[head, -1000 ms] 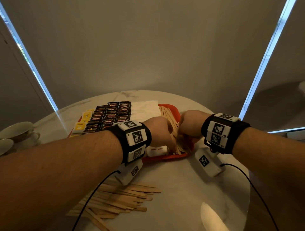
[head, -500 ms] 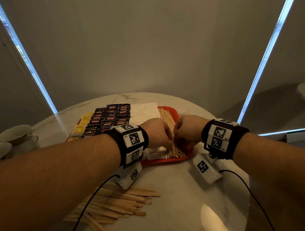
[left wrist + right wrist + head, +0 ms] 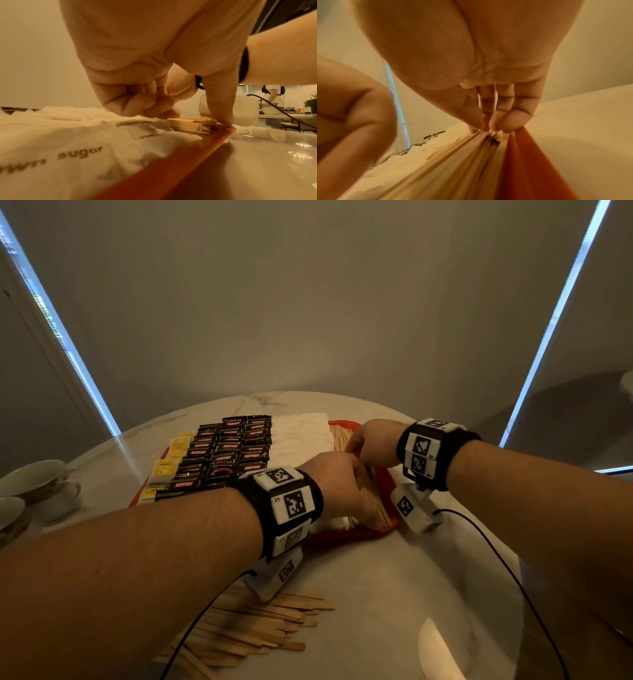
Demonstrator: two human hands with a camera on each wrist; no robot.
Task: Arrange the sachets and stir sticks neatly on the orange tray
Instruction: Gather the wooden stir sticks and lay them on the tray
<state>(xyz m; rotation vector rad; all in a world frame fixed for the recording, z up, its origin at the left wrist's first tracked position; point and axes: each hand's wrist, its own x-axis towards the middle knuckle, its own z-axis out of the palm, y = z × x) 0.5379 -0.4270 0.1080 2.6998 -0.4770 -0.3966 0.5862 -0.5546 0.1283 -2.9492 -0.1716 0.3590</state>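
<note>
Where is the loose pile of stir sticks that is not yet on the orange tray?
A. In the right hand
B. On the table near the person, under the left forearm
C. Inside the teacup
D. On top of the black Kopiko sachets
B: the loose stir sticks lie fanned on the table, nearer than the orange tray, beneath the left forearm.

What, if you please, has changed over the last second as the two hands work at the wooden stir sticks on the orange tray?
The right hand moved up the row of wooden stir sticks toward the far end of the orange tray; the left hand shifted right, thumb pressing the sticks' near ends at the rim. The sachets and the loose pile of sticks on the white marble table stayed put.
</note>
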